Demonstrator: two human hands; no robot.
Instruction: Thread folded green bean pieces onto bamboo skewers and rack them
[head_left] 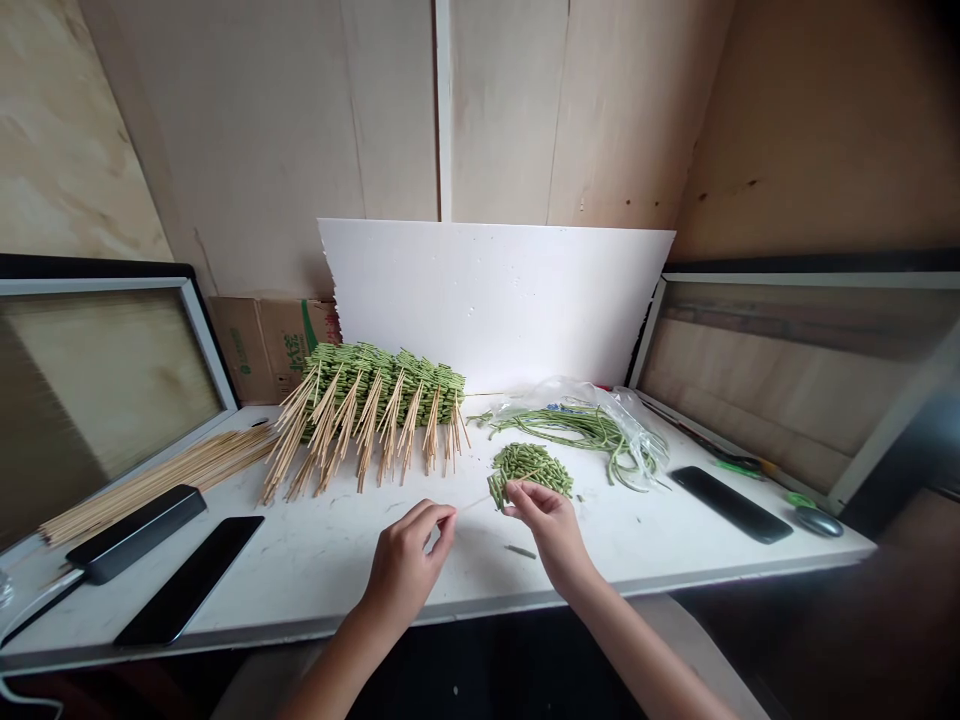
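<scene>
My left hand [405,552] is closed in a pinch on the end of a thin bamboo skewer [472,503]. The skewer slants up to the right, where short cut pieces of green long bean [496,491] sit side by side at its far part. Thumb and fingers of my right hand [551,525] are closed on these bean pieces. Just behind that hand lies a heap of cut bean pieces [534,462], partly covered by it. One loose bean piece [520,551] rests on the white table [315,570] between my hands.
Stacked bean skewers [375,385] stand back left, sticks pointing forward. Bare skewers [172,475] lie further left, near a black box-shaped device [135,533] and a phone [191,580]. Whole long beans [562,427] in plastic, another phone [731,503] and a mouse [819,521] are right.
</scene>
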